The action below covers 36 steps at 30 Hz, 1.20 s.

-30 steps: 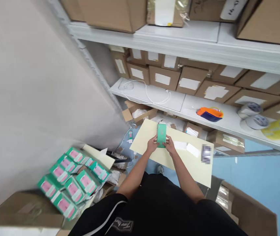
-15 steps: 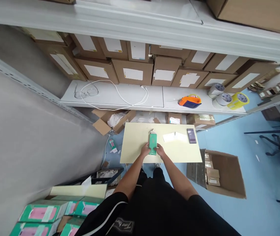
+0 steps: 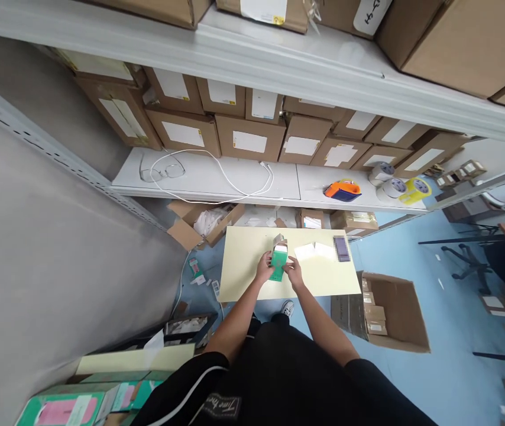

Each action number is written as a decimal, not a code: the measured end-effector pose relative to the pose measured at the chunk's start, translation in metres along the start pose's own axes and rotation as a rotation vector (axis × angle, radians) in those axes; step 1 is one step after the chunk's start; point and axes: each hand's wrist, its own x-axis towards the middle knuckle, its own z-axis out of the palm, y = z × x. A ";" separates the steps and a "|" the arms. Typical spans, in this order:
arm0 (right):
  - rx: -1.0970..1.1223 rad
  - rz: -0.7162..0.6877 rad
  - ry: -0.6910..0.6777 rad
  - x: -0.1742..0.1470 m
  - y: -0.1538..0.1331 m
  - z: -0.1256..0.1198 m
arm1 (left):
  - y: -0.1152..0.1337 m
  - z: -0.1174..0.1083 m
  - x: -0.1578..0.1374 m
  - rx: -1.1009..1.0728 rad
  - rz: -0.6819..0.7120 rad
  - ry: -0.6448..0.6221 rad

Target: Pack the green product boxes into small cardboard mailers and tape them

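A small green box (image 3: 279, 264) is held between my two hands over the cream-coloured board. Its far end is open, with the flap (image 3: 279, 240) raised and something white showing inside. My left hand (image 3: 265, 267) grips the box's left side, and my right hand (image 3: 294, 273) has its fingers against the right side. Beneath it lies the cream board (image 3: 243, 260). To the right of the box are white paper slips (image 3: 314, 250) and a dark purple stack (image 3: 342, 249), which is blurred out.
Above the board runs a white shelf (image 3: 217, 177) carrying a white cable, glasses (image 3: 162, 172), an orange tape dispenser (image 3: 342, 190) and tape rolls (image 3: 392, 189). Cardboard boxes (image 3: 250, 141) line its back. An open carton (image 3: 397, 307) stands right; green boxes (image 3: 70, 408) sit lower left.
The green box has tilted so that its open far end and the white inside now show. Both hands have shifted slightly along its sides. The head view has moved a little.
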 end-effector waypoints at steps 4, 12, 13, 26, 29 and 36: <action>0.085 -0.013 -0.031 -0.018 -0.006 -0.008 | 0.008 -0.002 -0.002 -0.029 0.159 -0.072; -0.252 -0.135 0.008 -0.018 -0.012 -0.009 | 0.042 0.001 -0.018 0.287 0.385 -0.213; -0.293 -0.126 0.043 -0.019 -0.011 -0.006 | 0.046 0.001 -0.021 0.339 0.407 -0.219; -0.212 -0.145 0.022 -0.026 -0.010 0.008 | 0.097 -0.012 0.026 0.332 0.226 -0.268; -0.223 -0.135 -0.001 -0.022 -0.018 0.007 | 0.102 -0.012 0.033 0.289 0.080 -0.100; -0.340 -0.070 0.027 -0.017 -0.032 0.008 | 0.096 -0.002 0.021 0.431 0.223 0.246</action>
